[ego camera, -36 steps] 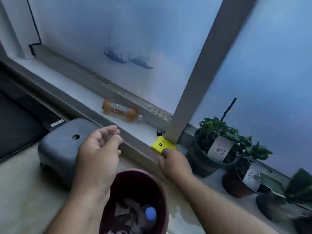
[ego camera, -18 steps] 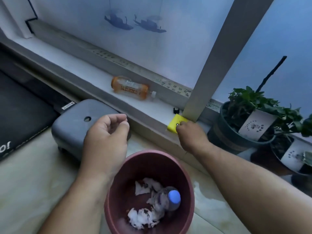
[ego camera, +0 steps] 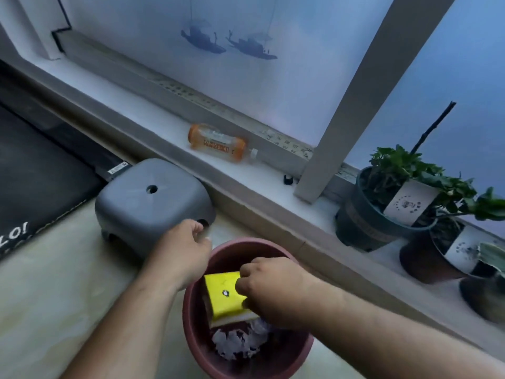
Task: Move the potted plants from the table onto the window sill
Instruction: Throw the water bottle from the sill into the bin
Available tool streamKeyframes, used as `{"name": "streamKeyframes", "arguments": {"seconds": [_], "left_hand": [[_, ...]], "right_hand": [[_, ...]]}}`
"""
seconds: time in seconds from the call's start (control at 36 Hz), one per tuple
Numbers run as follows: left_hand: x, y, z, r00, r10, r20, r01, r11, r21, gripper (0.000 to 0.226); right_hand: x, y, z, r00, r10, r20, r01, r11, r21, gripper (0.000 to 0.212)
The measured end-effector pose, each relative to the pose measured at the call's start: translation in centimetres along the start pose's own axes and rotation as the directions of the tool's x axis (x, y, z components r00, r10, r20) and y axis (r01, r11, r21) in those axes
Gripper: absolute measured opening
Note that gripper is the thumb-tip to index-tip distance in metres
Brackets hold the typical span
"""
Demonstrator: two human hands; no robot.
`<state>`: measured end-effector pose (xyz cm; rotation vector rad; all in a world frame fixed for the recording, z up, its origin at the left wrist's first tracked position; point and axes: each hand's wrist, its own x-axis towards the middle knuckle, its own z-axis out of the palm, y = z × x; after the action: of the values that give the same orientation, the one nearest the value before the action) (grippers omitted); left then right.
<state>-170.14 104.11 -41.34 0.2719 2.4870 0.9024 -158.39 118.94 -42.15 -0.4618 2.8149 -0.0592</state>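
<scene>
Three potted plants stand on the window sill [ego camera: 273, 173] at the right: a leafy one in a dark pot [ego camera: 369, 217], a brown pot [ego camera: 429, 258] with a white tag, and a dark pot [ego camera: 483, 299] cut off by the frame's edge. My right hand [ego camera: 270, 285] pinches a yellow pack [ego camera: 222, 294] over a maroon bin [ego camera: 196, 332] on the floor. My left hand [ego camera: 183, 250] hovers loosely curled and holding nothing beside the bin's left rim.
Crumpled paper lies in the bin. An orange bottle [ego camera: 218, 144] lies on its side on the sill, with a small black object [ego camera: 287, 179] near the window post [ego camera: 355, 97]. A grey plastic stool [ego camera: 147, 201] and a black mat [ego camera: 35, 170] sit on the floor at left.
My right hand took the yellow pack off the sill by the window post and carried it down over the bin. My left hand dropped toward the bin's left rim.
</scene>
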Motion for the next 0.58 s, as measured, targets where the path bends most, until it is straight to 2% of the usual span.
{"name": "streamKeyframes", "arguments": {"seconds": [0.06, 0.08, 0.11, 0.14, 0.17, 0.19, 0.22, 0.25, 0.31, 0.36, 0.39, 0.44, 0.53, 0.58], "left_hand": [[0.0, -0.6, 0.2, 0.997, -0.025, 0.078, 0.016, 0.994, 0.111, 0.047], [-0.2, -0.7, 0.2, 0.991, -0.042, 0.125, 0.019, 0.984, 0.176, 0.050], [-0.4, -0.9, 0.3, 0.983, -0.063, 0.172, 0.024, 0.976, 0.219, 0.051], [-0.7, -0.9, 0.2, 0.970, -0.096, 0.222, 0.044, 0.972, 0.229, 0.048], [-0.9, -0.8, 0.1, 0.953, -0.135, 0.271, 0.073, 0.971, 0.226, 0.042], [-1.2, -0.9, 0.1, 0.930, -0.179, 0.321, 0.108, 0.968, 0.229, 0.034], [-1.1, -0.5, 0.2, 0.913, -0.191, 0.362, 0.109, 0.966, 0.236, 0.029], [-1.1, -0.7, 0.2, 0.900, -0.209, 0.382, 0.117, 0.961, 0.250, 0.026], [-0.9, -0.6, 0.3, 0.893, -0.217, 0.395, 0.125, 0.961, 0.245, 0.025], [-0.6, -0.8, 0.7, 0.895, -0.207, 0.395, 0.128, 0.968, 0.216, 0.027], [-0.4, -1.0, 0.9, 0.898, -0.194, 0.396, 0.127, 0.974, 0.190, 0.027], [0.4, -1.4, 1.4, 0.907, -0.174, 0.384, 0.138, 0.983, 0.119, 0.029], [2.0, -2.1, 2.5, 0.932, -0.126, 0.340, 0.133, 0.991, 0.002, 0.033], [3.4, -2.1, 3.7, 0.962, -0.046, 0.269, 0.063, 0.997, -0.053, 0.029]], "right_hand": [[-1.8, -0.9, 1.2, 0.974, 0.216, -0.069, -0.206, 0.970, 0.129, 0.031], [-3.1, -1.4, 1.7, 0.926, 0.361, -0.113, -0.323, 0.910, 0.260, 0.033], [-4.7, -1.9, 2.6, 0.835, 0.529, -0.151, -0.428, 0.797, 0.426, 0.032], [-6.3, -2.5, 3.3, 0.687, 0.703, -0.181, -0.497, 0.638, 0.588, 0.025], [-7.5, -3.0, 4.3, 0.490, 0.857, -0.158, -0.527, 0.436, 0.729, 0.015], [-8.4, -3.8, 5.2, 0.296, 0.954, -0.040, -0.514, 0.194, 0.836, 0.009], [-9.0, -4.4, 6.0, 0.154, 0.983, 0.105, -0.454, -0.024, 0.891, 0.015], [-9.4, -5.2, 7.0, 0.116, 0.969, 0.220, -0.376, -0.162, 0.912, 0.021], [-10.0, -6.4, 7.8, 0.176, 0.936, 0.305, -0.268, -0.252, 0.930, 0.030], [-10.2, -6.0, 7.8, 0.289, 0.890, 0.354, -0.235, -0.292, 0.927, 0.043], [-10.2, -5.4, 7.8, 0.314, 0.869, 0.382, -0.245, -0.315, 0.917, 0.042], [-9.9, -4.1, 8.0, 0.292, 0.856, 0.427, -0.227, -0.372, 0.900, 0.035], [-9.0, -2.3, 8.5, 0.251, 0.840, 0.481, -0.111, -0.469, 0.876, 0.029], [-8.3, -0.9, 8.8, 0.242, 0.825, 0.511, -0.056, -0.514, 0.856, 0.029]]}}
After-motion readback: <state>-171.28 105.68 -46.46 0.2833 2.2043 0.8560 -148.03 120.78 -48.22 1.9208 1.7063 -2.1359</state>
